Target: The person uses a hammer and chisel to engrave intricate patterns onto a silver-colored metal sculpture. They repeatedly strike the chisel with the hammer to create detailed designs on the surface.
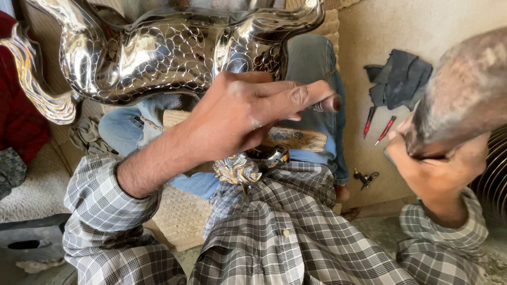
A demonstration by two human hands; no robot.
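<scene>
My left hand [248, 116] hovers over my lap with its fingers pinched on a small thin metal punch [318, 106], most of it hidden by the fingers. Under the hand lie a small ornate embossed metal piece [236, 169] and a wooden block [296, 139] on my jeans. A large shiny embossed metal sheet with a scale pattern [158, 53] leans just beyond the hand. My right hand [438, 171], at the right, grips a blurred, worn wooden mallet [467, 89] raised above it.
A dark cloth [398, 79], two red-handled tools [377, 126] and a small bunch of keys [365, 178] lie on the pale floor to the right. A woven mat [179, 216] sits under my legs. Red fabric [16, 116] is at the left edge.
</scene>
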